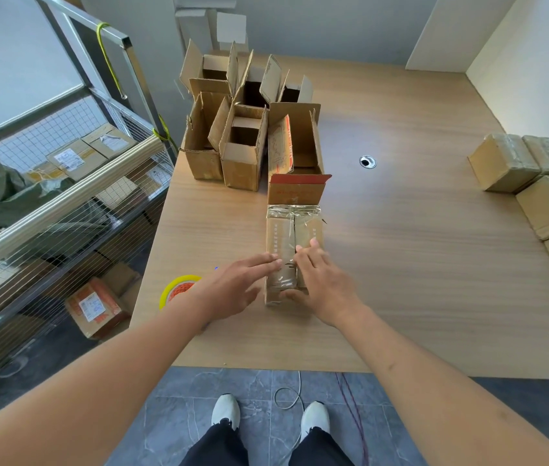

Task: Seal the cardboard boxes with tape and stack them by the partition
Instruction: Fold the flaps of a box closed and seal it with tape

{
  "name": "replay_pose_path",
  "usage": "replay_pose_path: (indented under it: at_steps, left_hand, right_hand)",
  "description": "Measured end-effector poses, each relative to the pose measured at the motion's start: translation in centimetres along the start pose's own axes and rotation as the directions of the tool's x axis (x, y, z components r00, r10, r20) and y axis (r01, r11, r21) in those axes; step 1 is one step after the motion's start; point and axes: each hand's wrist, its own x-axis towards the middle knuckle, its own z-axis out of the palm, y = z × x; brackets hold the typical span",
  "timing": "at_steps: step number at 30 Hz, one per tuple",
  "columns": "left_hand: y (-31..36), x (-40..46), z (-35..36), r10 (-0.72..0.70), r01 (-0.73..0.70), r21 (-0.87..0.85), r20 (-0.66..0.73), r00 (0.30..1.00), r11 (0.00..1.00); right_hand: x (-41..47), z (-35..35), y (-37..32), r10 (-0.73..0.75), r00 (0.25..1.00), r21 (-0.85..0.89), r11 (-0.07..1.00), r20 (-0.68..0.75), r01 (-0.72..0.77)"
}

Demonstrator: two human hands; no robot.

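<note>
- A taped cardboard box (291, 243) lies on the desk (401, 264), near its front edge.
- Left hand (236, 290) and right hand (320, 280) press flat on the box, fingers straight.
- Tape roll (178, 290) at 9 o'clock; sealed boxes (532, 183) at 3 o'clock by the partition (535, 79).

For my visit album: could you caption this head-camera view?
Both hands press tape flat on a cardboard box; tape roll alongside.
</note>
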Motion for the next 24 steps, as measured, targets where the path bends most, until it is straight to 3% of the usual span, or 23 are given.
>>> replay_pose_path:
  at_steps: [6,12,17,21,24]
  left_hand:
    - [-1.7,-1.0,-0.3,-0.145,0.149,0.089,-0.041,0.989,0.985]
    - [-2.8,-1.4,-0.2,-0.292,0.294,0.218,-0.044,0.955,0.931]
    - [-3.5,-1.8,-1.0,-0.384,0.378,0.232,-0.021,0.923,0.896]
    - [-4.1,-1.7,-1.6,-0.410,0.398,0.241,0.002,0.912,0.885]
    - [-4.3,-1.3,-2.0,-0.411,0.394,0.258,0.015,0.911,0.882]
  right_hand:
    - [-0.3,0.4,-0.5,-0.025,0.999,0.031,0.999,-0.038,0.026]
    - [1.3,1.7,-5.4,0.318,0.946,-0.001,0.948,-0.059,-0.318]
    - [2.4,2.7,-7.2,0.400,0.913,0.053,0.916,-0.076,-0.397]
    - [3.0,2.2,-7.1,0.520,0.846,0.267,0.837,-0.114,-0.478]
    - [3.2,2.1,-6.8,0.570,0.816,0.236,0.809,-0.091,-0.539]
